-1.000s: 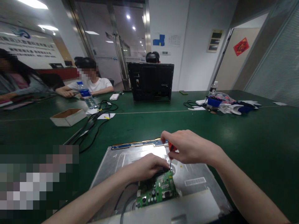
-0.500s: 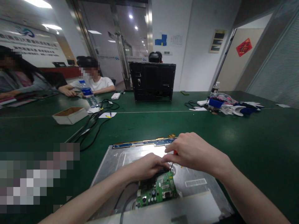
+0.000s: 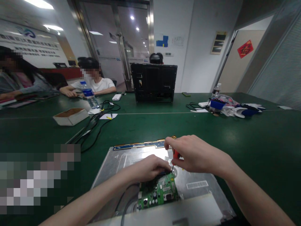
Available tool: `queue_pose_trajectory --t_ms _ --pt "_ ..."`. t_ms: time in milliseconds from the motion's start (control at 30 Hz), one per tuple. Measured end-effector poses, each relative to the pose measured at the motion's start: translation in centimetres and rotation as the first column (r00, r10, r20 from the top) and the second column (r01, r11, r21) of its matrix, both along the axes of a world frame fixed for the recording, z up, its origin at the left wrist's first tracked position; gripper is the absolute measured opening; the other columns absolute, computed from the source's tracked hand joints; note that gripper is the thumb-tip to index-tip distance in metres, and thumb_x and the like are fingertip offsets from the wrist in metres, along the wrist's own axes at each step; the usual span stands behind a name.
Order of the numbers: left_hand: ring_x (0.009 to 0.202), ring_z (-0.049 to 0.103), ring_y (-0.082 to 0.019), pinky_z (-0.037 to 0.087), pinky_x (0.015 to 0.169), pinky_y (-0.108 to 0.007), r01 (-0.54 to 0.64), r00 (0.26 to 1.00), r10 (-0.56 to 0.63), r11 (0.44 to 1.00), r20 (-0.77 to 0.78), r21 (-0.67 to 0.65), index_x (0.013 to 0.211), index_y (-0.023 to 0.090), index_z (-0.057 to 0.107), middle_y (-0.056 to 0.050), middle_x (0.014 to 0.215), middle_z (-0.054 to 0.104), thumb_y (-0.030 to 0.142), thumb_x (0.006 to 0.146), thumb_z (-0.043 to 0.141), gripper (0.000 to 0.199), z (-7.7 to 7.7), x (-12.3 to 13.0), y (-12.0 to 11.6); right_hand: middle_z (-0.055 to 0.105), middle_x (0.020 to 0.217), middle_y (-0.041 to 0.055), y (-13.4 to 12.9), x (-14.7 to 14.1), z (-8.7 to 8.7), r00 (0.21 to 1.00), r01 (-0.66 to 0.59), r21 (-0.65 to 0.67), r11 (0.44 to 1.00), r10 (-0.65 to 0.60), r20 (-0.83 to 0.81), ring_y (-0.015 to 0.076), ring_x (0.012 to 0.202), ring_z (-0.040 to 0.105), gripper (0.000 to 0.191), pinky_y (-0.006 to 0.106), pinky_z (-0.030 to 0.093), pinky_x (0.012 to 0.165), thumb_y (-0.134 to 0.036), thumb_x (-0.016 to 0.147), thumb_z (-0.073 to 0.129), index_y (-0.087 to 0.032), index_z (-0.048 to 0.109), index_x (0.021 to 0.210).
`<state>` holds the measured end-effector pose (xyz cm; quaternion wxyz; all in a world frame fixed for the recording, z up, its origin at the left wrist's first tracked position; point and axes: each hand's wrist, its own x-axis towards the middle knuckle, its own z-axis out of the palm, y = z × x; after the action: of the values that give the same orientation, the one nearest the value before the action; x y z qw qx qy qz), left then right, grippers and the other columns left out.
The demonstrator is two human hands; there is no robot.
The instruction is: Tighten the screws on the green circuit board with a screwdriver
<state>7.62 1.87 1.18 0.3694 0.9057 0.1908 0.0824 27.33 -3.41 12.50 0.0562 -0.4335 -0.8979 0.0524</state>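
Observation:
My right hand (image 3: 188, 152) is closed around a screwdriver (image 3: 176, 154) with a red handle. Its thin dark shaft points down, the tip at the upper right corner of a green circuit board (image 3: 162, 191). My left hand (image 3: 154, 168) is closed, with its bent fingers on the board's upper edge; the fingertips are partly hidden. The board lies on a metal display panel (image 3: 197, 175) flat on the table. Along the panel's far edge runs a narrow blue circuit strip (image 3: 138, 145), its right end behind my right hand.
A black monitor casing (image 3: 154, 83) stands across the green table (image 3: 145, 125). On the left are an open carton (image 3: 70, 117), a water bottle (image 3: 88, 95) and black cables (image 3: 94, 121). Gloves and a blue box (image 3: 216, 104) lie at right. Several people sit around the table.
My right hand's fingers have loosened and shifted on the screwdriver, so more of the red handle shows. The index finger is raised. My left hand and the board stay in place.

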Motion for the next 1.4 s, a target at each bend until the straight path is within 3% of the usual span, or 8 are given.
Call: queue_pose_trajectory --t_ms 167,400,567,767,1000,1100,1200,1400 --pt "0.093 0.069 -0.019 0.047 0.082 -0.024 -0.005 1.000 0.006 1.000 -0.006 0.013 0.112 0.024 0.070 -0.002 0.105 0.074 0.002 0.086 0.050 0.040 0.0 -0.1 0.0 0.071 0.087 0.0029 0.0 0.1 0.3 1.000 -0.009 -0.053 0.999 0.008 -0.020 0.0195 0.076 0.063 0.032 0.027 0.031 0.058 -0.021 0.080 0.063 -0.022 0.055 0.110" --pt "0.092 0.068 -0.019 0.047 0.080 -0.025 0.000 1.000 0.001 0.997 -0.025 0.074 0.112 0.023 0.070 -0.003 0.104 0.074 0.007 0.088 0.051 0.035 0.2 -0.1 0.0 0.073 0.085 0.0054 0.6 -0.1 0.3 0.985 0.168 0.037 0.985 -0.169 0.024 0.0251 0.080 0.067 0.033 0.029 0.034 0.057 -0.045 0.084 0.064 -0.022 0.064 0.108" --pt "0.094 0.067 -0.019 0.047 0.082 -0.025 0.006 1.000 -0.005 0.997 -0.002 0.074 0.111 0.025 0.069 -0.001 0.105 0.073 0.010 0.090 0.051 0.032 0.0 -0.1 0.1 0.073 0.076 0.0001 0.9 -0.2 0.3 0.997 0.078 -0.025 0.997 -0.078 -0.010 0.0184 0.075 0.067 0.035 0.027 0.034 0.056 -0.046 0.098 0.041 -0.027 0.071 0.094" --pt "0.093 0.067 -0.018 0.047 0.080 -0.024 0.017 1.000 -0.016 0.997 -0.007 0.069 0.116 0.024 0.068 -0.003 0.105 0.074 0.010 0.091 0.050 0.033 -0.1 -0.2 0.1 0.071 0.071 0.0054 1.0 -0.1 -0.1 0.940 0.312 0.145 0.939 -0.327 0.093 0.0200 0.063 0.063 0.051 0.028 0.023 0.049 -0.058 0.095 0.036 -0.022 0.071 0.085" --pt "0.093 0.068 -0.018 0.047 0.080 -0.024 0.017 1.000 -0.017 0.999 0.006 0.040 0.113 0.024 0.069 -0.002 0.105 0.074 0.008 0.090 0.051 0.034 0.1 -0.2 0.1 0.071 0.082 0.0045 0.8 0.2 0.3 0.970 0.229 0.084 0.970 -0.234 0.062 0.0194 0.072 0.063 0.019 0.028 0.029 0.054 -0.034 0.087 0.055 -0.021 0.066 0.096" --pt "0.095 0.067 -0.018 0.048 0.080 -0.024 0.014 1.000 -0.014 0.999 0.003 0.032 0.113 0.025 0.069 -0.002 0.106 0.074 0.007 0.089 0.051 0.035 0.3 -0.1 0.0 0.071 0.093 0.0043 0.3 0.7 0.6 0.991 0.134 0.010 0.991 -0.134 -0.002 0.0209 0.083 0.064 0.025 0.028 0.036 0.061 -0.029 0.081 0.062 -0.021 0.063 0.105" --pt "0.092 0.068 -0.018 0.048 0.079 -0.023 0.002 1.000 -0.002 0.999 -0.007 0.038 0.112 0.025 0.070 -0.001 0.103 0.074 0.003 0.086 0.051 0.039 0.4 -0.1 0.0 0.072 0.092 0.0051 -0.2 1.0 0.7 0.996 0.086 -0.029 0.996 -0.085 0.028 0.0235 0.083 0.066 0.035 0.029 0.039 0.061 -0.039 0.081 0.065 -0.023 0.063 0.112" --pt "0.082 0.068 -0.016 0.047 0.077 -0.023 -0.006 1.000 0.007 0.998 -0.013 0.055 0.106 0.023 0.072 -0.001 0.096 0.075 0.002 0.086 0.050 0.037 0.5 0.0 -0.1 0.075 0.086 0.0044 -1.0 0.3 0.7 0.978 0.175 0.064 0.982 -0.181 0.103 0.0261 0.074 0.068 0.041 0.029 0.039 0.055 -0.050 0.080 0.067 -0.028 0.066 0.115"
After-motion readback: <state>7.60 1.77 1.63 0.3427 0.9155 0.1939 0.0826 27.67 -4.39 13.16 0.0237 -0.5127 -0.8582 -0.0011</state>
